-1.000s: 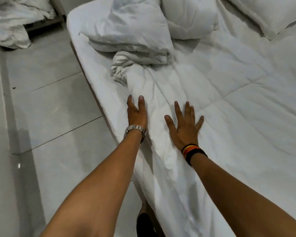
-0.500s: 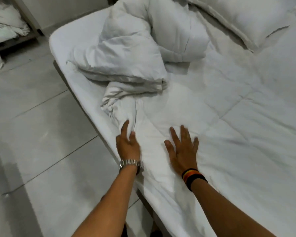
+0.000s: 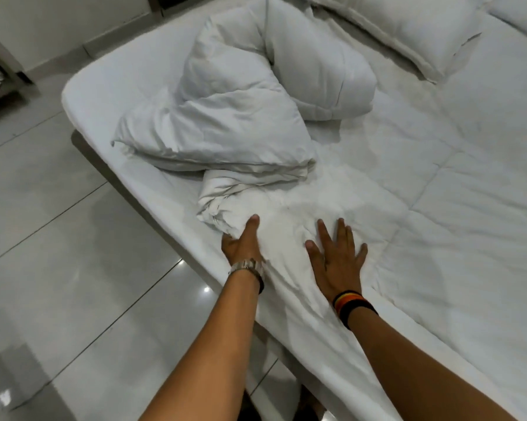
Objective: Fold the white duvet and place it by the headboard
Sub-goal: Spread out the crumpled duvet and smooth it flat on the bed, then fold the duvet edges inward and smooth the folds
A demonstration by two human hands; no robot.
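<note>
- Head view shows the white duvet point(image 3: 408, 208) spread flat over most of the bed, with its near-left edge rolled into a crumpled bunch point(image 3: 222, 205) close to the side of the mattress point(image 3: 104, 95).
- Left hand point(image 3: 241, 244) is at that bunch: its thumb lies on top of the fabric and its fingers are tucked out of sight at the fold's side, so I cannot tell whether they have closed on the cloth.
- Right hand point(image 3: 338, 259) lies flat with its fingers spread, palm down on the duvet just beside the left hand, holding nothing.
- Compared with half a second ago, the left hand's fingers no longer lie along the top of the fold; they have slipped to its side, while the right hand remains pressed flat in much the same spot.
- A metal watch point(image 3: 247, 267) sits on the left wrist, and striped bands point(image 3: 351, 305) on the right.
- Beyond the bunch, a crumpled pillow point(image 3: 225, 123) rests on the bed, touching a second bent pillow point(image 3: 317, 71).
- A flat pillow point(image 3: 408, 28) lies at the far top.
- Glossy floor tiles point(image 3: 58, 253) run along the left.
</note>
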